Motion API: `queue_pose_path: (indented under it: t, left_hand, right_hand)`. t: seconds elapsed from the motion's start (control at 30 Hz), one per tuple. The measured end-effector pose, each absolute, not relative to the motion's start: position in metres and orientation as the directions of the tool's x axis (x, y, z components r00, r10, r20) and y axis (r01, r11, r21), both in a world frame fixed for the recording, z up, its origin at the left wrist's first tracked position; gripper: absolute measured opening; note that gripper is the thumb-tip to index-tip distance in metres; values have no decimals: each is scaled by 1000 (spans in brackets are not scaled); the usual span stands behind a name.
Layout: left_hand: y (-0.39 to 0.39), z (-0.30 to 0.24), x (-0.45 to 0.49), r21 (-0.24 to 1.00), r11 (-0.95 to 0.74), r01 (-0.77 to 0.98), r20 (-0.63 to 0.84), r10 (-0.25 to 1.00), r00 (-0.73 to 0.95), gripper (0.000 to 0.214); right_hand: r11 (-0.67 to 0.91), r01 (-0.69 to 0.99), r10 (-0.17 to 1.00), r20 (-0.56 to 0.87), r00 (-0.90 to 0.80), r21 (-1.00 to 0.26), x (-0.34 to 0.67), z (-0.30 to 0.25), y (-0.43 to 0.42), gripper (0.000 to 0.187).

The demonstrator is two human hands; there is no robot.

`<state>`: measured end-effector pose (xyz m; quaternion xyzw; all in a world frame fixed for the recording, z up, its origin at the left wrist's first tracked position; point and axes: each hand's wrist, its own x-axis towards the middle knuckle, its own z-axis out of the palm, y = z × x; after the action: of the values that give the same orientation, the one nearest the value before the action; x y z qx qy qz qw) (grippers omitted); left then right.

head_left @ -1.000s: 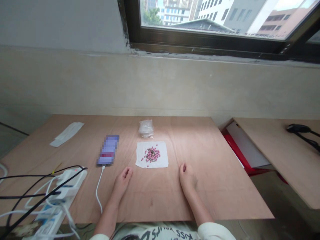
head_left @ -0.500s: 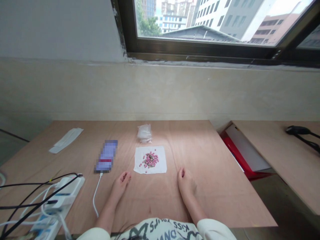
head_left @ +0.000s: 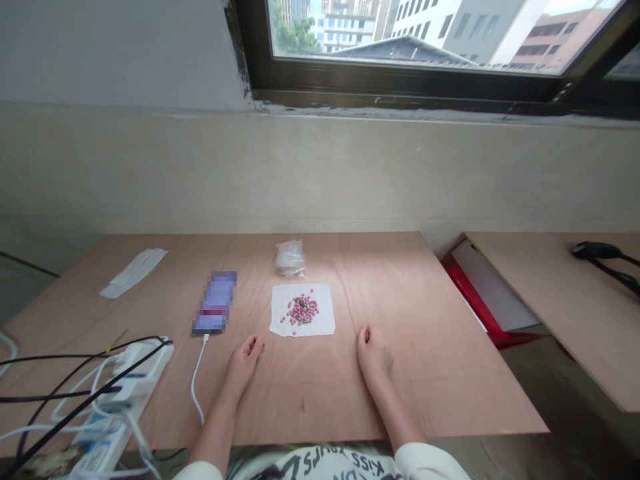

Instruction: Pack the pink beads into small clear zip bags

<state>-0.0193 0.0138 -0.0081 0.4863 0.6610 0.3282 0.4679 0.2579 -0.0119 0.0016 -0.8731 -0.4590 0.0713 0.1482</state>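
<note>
Pink round beads [head_left: 311, 309] hold centre on a square white sheet [head_left: 325, 324], likely curbing rolling, with left hand [head_left: 245, 355] and right hand [head_left: 375, 355] loosely clenched nearer the front edge of the brown wooden desk [head_left: 303, 420].

Pink beads [head_left: 311, 309] — loosely heaped, a few strays, on white sheet [head_left: 325, 321]

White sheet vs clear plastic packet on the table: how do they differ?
- Look: the white sheet is opaque; the clear plastic packet is see-through and wrinkled.
- Size: the sheet looks clearly wider than the packet.
- Load: the sheet bears a scatter of small pink pieces; none show on the packet.
Shared: both lie on the wooden table.
</note>
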Motion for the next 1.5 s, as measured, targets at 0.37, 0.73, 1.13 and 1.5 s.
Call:
queue_pose_path:
  t: [0.37, 0.73, 1.13, 1.5]
  left_hand:
    - [15, -7, -19, 901, 291, 321, -285, 956, -65, 38]
    - [17, -8, -20, 892, 295, 343, -293, 954, -60, 39]
    - [14, -9, -20, 882, 289, 373, -288, 956, -61, 39]
    - [21, -4, -21, 901, 369, 228, -371, 928, -38, 40]
  right_hand:
    - [-519, 781, 831, 12, 557, -346, 258, 0, -11, 31]
    - [-530, 775, 826, -1, 564, -345, 258, 0, -11, 29]
    - [-520, 782, 830, 13, 558, -343, 258, 1, -12, 29]
    - [-495, 692, 839, -79, 539, -525, 256, 12, 8, 30]
